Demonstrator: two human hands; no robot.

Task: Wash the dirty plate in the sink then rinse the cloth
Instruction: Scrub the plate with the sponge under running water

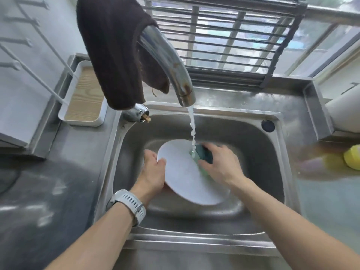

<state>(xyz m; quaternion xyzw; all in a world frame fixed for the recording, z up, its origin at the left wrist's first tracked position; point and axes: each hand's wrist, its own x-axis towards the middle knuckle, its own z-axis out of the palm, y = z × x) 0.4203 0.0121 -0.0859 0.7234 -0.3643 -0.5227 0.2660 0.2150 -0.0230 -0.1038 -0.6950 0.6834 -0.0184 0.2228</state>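
- The left hand (153, 172) grips the round white plate (187, 172) by its left rim, tilted inside the steel sink (268, 172).
- The right hand (220, 162) clasps a green cloth (204, 155) against the plate's right edge, under the tap's water stream (192, 129).

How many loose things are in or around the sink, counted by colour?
White: 2, the plate held by the left hand, and the tray on the counter.
Green: 1, the cloth under the right hand.
Brown: 1, the towel over the tap.
Yellow: 1, a blurred object at the right edge.
Total: 5
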